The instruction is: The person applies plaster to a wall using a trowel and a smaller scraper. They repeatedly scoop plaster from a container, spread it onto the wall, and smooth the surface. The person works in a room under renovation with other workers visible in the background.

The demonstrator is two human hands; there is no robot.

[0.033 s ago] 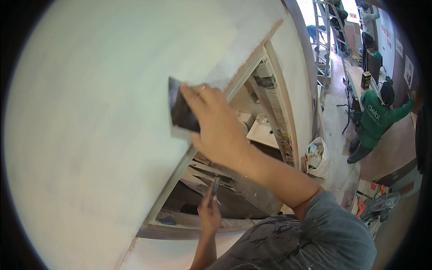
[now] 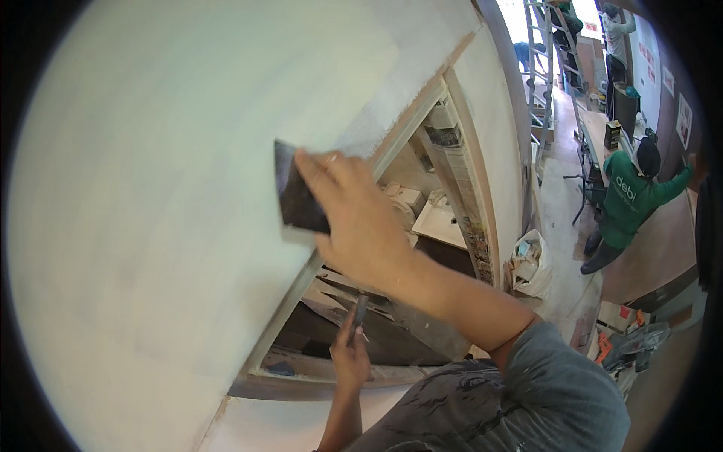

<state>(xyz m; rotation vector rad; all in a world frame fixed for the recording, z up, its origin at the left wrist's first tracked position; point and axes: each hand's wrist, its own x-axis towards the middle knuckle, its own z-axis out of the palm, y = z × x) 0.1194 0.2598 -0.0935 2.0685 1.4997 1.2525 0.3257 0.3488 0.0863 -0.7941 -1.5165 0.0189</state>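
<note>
My right hand [image 2: 361,218] grips a dark, flat putty knife [image 2: 297,188], fingers and thumb closed round it. Its blade lies against the pale, smooth wall panel [image 2: 166,226], just left of a triangular framed opening. Lower down, in front of that opening, my left hand [image 2: 350,358] is closed on a thin dark flat tool [image 2: 361,310], seen nearly edge-on. Its exact kind is not clear.
Through the opening show a white sink [image 2: 440,222] and wooden framing [image 2: 452,162]. A white sack [image 2: 531,271] of scraps sits on the floor. To the right a person in a green shirt [image 2: 629,192] crouches by a panel; a ladder [image 2: 538,83] and other people are farther off.
My right hand and the putty knife have shifted slightly left and down across the panel. My left hand stays nearly where it was.
</note>
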